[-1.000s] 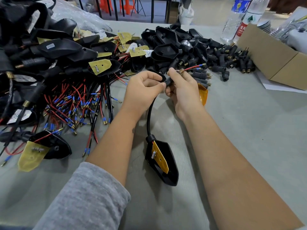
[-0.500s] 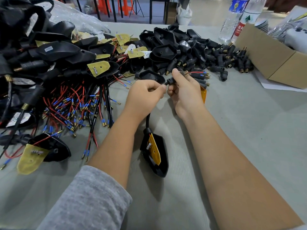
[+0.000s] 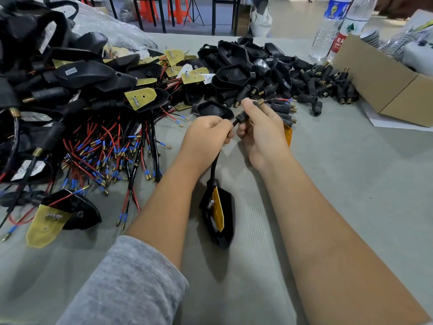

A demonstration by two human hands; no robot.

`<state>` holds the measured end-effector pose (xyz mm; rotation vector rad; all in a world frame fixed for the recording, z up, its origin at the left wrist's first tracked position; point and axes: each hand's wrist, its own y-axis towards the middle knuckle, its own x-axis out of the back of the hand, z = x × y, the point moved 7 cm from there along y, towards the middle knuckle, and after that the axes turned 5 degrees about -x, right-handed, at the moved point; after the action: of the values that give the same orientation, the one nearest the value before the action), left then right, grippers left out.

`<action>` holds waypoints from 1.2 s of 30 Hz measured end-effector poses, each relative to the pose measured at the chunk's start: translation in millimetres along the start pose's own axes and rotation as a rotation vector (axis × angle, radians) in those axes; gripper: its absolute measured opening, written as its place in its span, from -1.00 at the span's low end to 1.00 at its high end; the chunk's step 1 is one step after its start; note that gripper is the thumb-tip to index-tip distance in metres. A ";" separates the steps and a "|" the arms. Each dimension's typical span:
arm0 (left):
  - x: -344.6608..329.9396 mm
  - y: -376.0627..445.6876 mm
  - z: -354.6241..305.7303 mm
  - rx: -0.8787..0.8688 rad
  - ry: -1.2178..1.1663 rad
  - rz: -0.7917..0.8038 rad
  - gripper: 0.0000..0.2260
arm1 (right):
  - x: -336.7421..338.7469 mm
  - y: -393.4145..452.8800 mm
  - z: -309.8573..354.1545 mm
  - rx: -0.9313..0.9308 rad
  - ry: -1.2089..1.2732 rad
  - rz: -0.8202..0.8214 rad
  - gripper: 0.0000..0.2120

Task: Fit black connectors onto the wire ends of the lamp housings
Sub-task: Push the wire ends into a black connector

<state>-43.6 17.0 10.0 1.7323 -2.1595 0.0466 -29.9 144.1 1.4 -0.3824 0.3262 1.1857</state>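
My left hand [image 3: 208,134] grips the cable [image 3: 214,164] steady; right fingers [image 3: 251,109] pinch the connector [image 3: 242,118], seemingly sliding it on.

Bright, even indoor light, soft shadows beneath the forearms (wide-angle bending at edges), mostly sharp.

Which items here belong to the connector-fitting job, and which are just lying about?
In the job: left hand, right hand, black connector, lamp housing, loose connectors.
Lying about: water bottles, cardboard box.
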 end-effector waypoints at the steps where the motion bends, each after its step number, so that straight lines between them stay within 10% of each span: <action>1: -0.7 -0.1 0.5 0.008 0.005 0.008 -0.75 | 1.5 0.3 0.3 -0.004 0.047 -0.014 -0.86; 36: -0.3 1.4 -3.3 -0.154 -0.003 0.017 -0.82 | -2.0 -1.0 5.1 -0.057 0.218 0.119 -0.78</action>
<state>-44.0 18.5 13.3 1.6283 -2.1206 -0.1157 -29.4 144.4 6.9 -0.5504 0.5106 1.2748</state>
